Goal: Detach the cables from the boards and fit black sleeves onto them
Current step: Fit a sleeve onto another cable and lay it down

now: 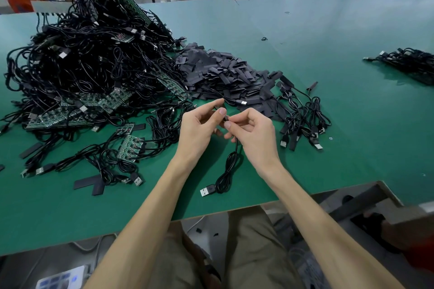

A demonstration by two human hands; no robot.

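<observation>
My left hand and my right hand meet above the green table, both pinching the top end of one black USB cable. Its coil hangs down to the table and its USB plug lies near the front edge. Whether a black sleeve sits between my fingertips cannot be told. A big tangle of cables and green boards fills the left. A heap of flat black sleeves lies behind my hands. A loose green board with cables lies left of my left forearm.
Sleeved cables lie in a bunch right of my hands. Another cable bundle sits at the far right edge. Loose sleeves lie front left. Bare green surface stretches to the right and along the front edge. Red stools and boxes stand beyond the table.
</observation>
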